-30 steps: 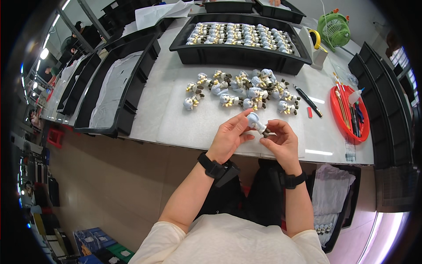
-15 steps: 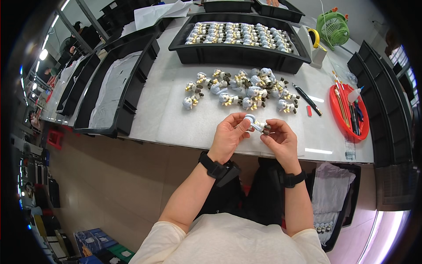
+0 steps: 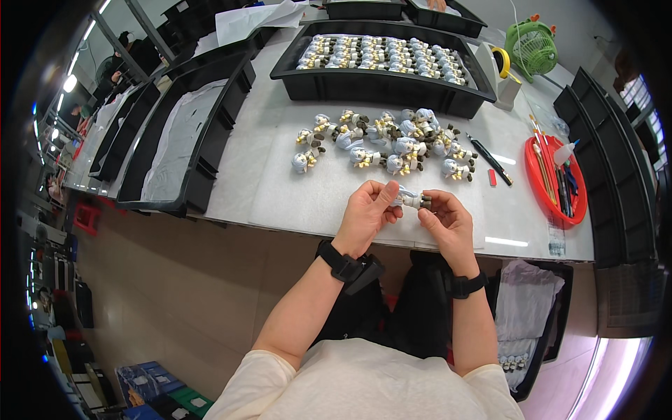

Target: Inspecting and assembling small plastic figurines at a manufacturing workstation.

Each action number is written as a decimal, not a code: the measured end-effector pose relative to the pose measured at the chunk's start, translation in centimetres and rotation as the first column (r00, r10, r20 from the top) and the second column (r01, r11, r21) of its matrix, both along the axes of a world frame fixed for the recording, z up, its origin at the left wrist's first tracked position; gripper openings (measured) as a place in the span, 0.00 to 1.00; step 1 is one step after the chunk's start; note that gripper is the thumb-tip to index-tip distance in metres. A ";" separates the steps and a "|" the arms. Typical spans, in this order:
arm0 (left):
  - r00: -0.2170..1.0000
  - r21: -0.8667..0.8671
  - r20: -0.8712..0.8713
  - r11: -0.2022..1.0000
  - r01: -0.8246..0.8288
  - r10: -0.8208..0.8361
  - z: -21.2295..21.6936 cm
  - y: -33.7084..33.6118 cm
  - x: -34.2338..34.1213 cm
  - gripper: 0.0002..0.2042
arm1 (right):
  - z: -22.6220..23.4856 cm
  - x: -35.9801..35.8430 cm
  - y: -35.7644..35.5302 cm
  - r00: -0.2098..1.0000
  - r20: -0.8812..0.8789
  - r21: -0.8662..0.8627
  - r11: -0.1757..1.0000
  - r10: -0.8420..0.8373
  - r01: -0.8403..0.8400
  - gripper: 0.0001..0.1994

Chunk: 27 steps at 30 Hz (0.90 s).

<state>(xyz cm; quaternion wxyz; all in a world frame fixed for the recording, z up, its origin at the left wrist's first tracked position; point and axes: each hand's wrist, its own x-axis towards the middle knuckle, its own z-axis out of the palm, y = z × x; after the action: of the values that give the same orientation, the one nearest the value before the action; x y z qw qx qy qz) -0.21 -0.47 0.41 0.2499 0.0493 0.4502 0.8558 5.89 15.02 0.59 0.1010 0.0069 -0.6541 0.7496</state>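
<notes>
Between my two hands, just above the front of the table, is a small figurine (image 3: 413, 199) with pale blue hair, a white outfit and dark feet. My left hand (image 3: 369, 213) pinches its head end, which the fingers and thumb partly cover. At the feet end, the thumb and fingers of my right hand (image 3: 449, 220) close on it. Beyond my hands, a loose cluster of similar figurines (image 3: 364, 158) lies on the white sheet (image 3: 280, 199), several of them overlapping.
A black tray (image 3: 378, 89) holding rows of figurines stands behind the cluster. At right are a craft knife (image 3: 490, 159), a red eraser-like piece (image 3: 492, 178), a red basket (image 3: 532, 183) of brushes, a tape dispenser (image 3: 507, 91) and a green fan (image 3: 530, 45). A cloth-lined black tray (image 3: 203, 150) sits left.
The figurine has turned in my fingers, and its head is now more covered by my left hand. My hands have otherwise barely moved.
</notes>
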 end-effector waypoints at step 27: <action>0.964 0.145 -0.222 0.973 0.181 -0.146 -1.4 -1.1 0.1 0.16 | -0.1 0.5 1.1 0.982 -0.018 0.118 0.976 0.188 -0.184 0.11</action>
<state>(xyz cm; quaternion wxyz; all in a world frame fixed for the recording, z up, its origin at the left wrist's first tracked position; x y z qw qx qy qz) -0.15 -1.59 -1.01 0.2662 0.1968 0.3966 0.8562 6.34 16.11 0.52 0.0394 0.0848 -0.6916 0.7162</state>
